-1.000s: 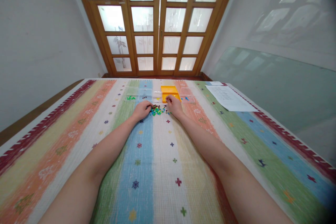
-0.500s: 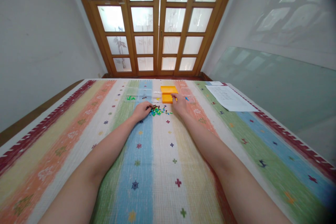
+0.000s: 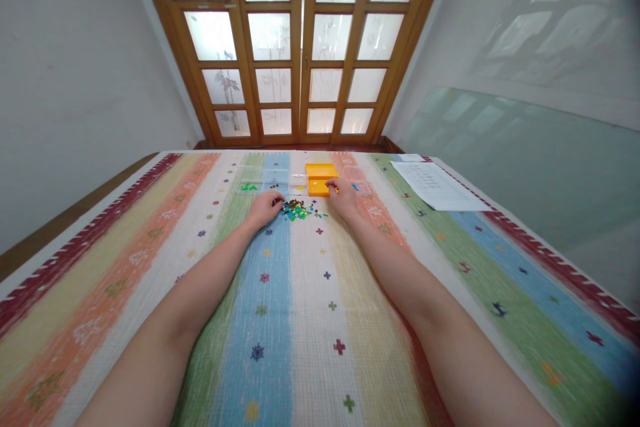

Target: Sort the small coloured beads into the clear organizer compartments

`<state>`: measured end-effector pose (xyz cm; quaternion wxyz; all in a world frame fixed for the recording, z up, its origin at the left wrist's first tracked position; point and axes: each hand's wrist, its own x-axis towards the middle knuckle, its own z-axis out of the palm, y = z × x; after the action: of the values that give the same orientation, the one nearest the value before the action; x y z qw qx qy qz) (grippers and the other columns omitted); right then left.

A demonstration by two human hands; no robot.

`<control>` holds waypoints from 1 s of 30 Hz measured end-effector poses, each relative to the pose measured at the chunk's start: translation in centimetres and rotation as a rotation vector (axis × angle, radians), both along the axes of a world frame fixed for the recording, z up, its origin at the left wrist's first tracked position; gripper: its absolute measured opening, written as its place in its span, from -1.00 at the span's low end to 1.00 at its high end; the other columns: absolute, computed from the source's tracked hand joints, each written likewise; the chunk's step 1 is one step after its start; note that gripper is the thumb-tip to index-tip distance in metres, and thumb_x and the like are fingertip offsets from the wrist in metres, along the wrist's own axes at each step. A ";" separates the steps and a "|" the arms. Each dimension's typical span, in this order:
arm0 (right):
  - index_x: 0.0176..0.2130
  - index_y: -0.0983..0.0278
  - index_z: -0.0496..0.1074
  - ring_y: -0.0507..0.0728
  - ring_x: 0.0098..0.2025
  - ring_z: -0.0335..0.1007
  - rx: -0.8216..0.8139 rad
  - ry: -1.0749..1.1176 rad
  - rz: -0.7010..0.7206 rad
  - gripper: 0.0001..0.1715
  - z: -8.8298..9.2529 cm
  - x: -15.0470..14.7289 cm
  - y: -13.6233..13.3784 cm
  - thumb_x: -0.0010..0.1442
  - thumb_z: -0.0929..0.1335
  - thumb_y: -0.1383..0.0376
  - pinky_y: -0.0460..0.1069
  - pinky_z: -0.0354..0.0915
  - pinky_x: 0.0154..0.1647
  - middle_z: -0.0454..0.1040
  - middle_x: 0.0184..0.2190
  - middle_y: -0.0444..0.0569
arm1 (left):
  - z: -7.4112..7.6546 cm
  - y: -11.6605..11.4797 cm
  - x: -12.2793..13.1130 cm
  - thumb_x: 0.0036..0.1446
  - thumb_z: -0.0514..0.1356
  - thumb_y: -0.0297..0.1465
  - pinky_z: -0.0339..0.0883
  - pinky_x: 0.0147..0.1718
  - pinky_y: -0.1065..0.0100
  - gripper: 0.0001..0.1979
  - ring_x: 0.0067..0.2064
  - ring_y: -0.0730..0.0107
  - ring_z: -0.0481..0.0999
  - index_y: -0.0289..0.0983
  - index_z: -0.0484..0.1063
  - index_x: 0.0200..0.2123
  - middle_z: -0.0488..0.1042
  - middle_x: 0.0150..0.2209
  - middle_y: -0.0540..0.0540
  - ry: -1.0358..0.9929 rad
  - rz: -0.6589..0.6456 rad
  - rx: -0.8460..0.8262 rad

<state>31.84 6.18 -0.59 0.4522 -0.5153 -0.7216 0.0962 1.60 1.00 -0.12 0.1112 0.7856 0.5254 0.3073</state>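
A small heap of tiny coloured pieces [image 3: 299, 209] lies on the striped cloth, far out in front of me. My left hand [image 3: 264, 207] rests at the heap's left edge with its fingers curled together in a pinch; what they hold is too small to see. My right hand [image 3: 341, 196] is at the right front corner of an orange tray [image 3: 320, 177], fingers pinched over its edge. Clear compartments [image 3: 273, 183] sit to the left of the tray, one with green pieces [image 3: 249, 187] and one with dark pieces.
A printed paper sheet [image 3: 435, 185] lies at the far right of the striped tablecloth [image 3: 305, 320]. A wooden glazed door [image 3: 300, 47] stands behind the table, white walls on both sides. Another clear box [image 3: 356, 177] sits right of the orange tray.
My right hand has moved from the heap up and right to the orange tray's corner. My left hand has shifted slightly up at the heap's left edge.
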 end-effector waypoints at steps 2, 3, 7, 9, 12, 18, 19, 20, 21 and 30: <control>-0.13 0.26 0.61 0.25 -0.03 0.52 -0.009 -0.027 0.030 -0.67 0.2 -0.3 -0.3 0.27 0.27 0.37 0.16 0.38 0.12 0.64 -0.10 0.09 | 0.0 0.1 -0.4 0.23 0.21 -0.39 0.40 -0.15 0.28 -0.81 -0.20 0.27 0.53 -0.23 0.63 -0.17 0.62 -0.22 -0.09 -0.009 -0.026 -0.038; -0.13 0.26 0.61 0.25 -0.03 0.52 -0.013 -0.033 0.041 -0.67 0.3 -0.5 -0.5 0.26 0.27 0.38 0.15 0.38 0.12 0.65 -0.11 0.09 | 0.1 0.2 -0.7 0.22 0.21 -0.37 0.40 -0.18 0.30 -0.81 -0.22 0.28 0.52 -0.23 0.63 -0.17 0.61 -0.23 -0.08 -0.020 -0.046 -0.061; -0.14 0.25 0.61 0.22 -0.05 0.53 -0.041 -0.013 0.056 -0.69 0.4 -0.9 -1.0 0.29 0.28 0.38 0.11 0.38 0.07 0.66 -0.11 0.05 | 0.5 0.2 -1.4 0.20 0.21 -0.36 0.38 -0.22 0.33 -0.80 -0.27 0.32 0.50 -0.24 0.64 -0.20 0.61 -0.27 -0.06 -0.060 -0.135 -0.125; -0.15 0.25 0.61 0.21 -0.06 0.53 -0.055 -0.008 0.050 -0.70 0.3 -1.0 -1.1 0.30 0.28 0.37 0.10 0.38 0.06 0.66 -0.12 0.04 | 0.7 0.2 -1.6 0.17 0.20 -0.39 0.38 -0.21 0.34 -0.80 -0.27 0.33 0.50 -0.24 0.64 -0.22 0.60 -0.26 -0.06 -0.055 -0.181 -0.145; -0.15 0.24 0.61 0.21 -0.07 0.53 -0.063 -0.013 0.043 -0.71 0.0 -1.1 -1.1 0.32 0.29 0.36 0.09 0.37 0.05 0.66 -0.13 0.03 | 0.7 0.2 -1.9 0.14 0.21 -0.41 0.38 -0.19 0.33 -0.80 -0.25 0.34 0.49 -0.24 0.64 -0.22 0.60 -0.24 -0.06 -0.054 -0.234 -0.153; -0.16 0.24 0.61 0.19 -0.09 0.52 -0.044 -0.026 0.087 -0.72 -0.3 -1.4 -1.1 0.31 0.29 0.38 0.07 0.36 0.04 0.65 -0.15 0.00 | 0.4 0.6 -2.1 0.15 0.23 -0.39 0.35 -0.20 0.31 -0.80 -0.26 0.33 0.47 -0.23 0.64 -0.20 0.57 -0.25 -0.06 -0.029 -0.256 -0.134; -0.17 0.24 0.61 0.19 -0.09 0.51 -0.040 -0.028 0.093 -0.72 -0.3 -1.4 -1.2 0.31 0.29 0.38 0.07 0.36 0.04 0.65 -0.16 0.00 | 0.3 0.6 -2.1 0.16 0.22 -0.39 0.35 -0.21 0.31 -0.80 -0.26 0.33 0.46 -0.23 0.64 -0.19 0.56 -0.25 -0.07 -0.025 -0.255 -0.127; -0.17 0.24 0.61 0.19 -0.09 0.51 -0.037 -0.031 0.098 -0.72 -0.3 -1.5 -1.2 0.30 0.29 0.39 0.07 0.36 0.04 0.65 -0.16 0.01 | 0.3 0.6 -2.0 0.17 0.22 -0.38 0.34 -0.21 0.30 -0.80 -0.26 0.33 0.46 -0.23 0.64 -0.19 0.56 -0.25 -0.07 -0.024 -0.252 -0.123; -0.18 0.24 0.61 0.19 -0.09 0.51 -0.037 -0.036 0.102 -0.72 -0.3 -1.5 -1.3 0.30 0.30 0.39 0.07 0.36 0.04 0.65 -0.16 0.01 | 0.3 0.6 -2.0 0.18 0.22 -0.38 0.34 -0.22 0.30 -0.79 -0.27 0.32 0.46 -0.23 0.64 -0.19 0.56 -0.26 -0.07 -0.024 -0.248 -0.121; -0.17 0.22 0.61 0.21 -0.10 0.51 -0.027 -0.076 0.121 -0.72 -0.4 -1.8 -1.4 0.28 0.31 0.40 0.07 0.37 0.02 0.64 -0.16 0.02 | 0.0 0.7 -1.9 0.16 0.24 -0.36 0.30 -0.25 0.31 -0.85 -0.29 0.32 0.45 -0.25 0.60 -0.26 0.56 -0.28 -0.07 -0.054 -0.218 -0.127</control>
<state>30.06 4.74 -0.95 0.4108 -0.4799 -0.7669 0.1135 -0.26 1.70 -0.12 0.2075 0.8209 0.4521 0.2806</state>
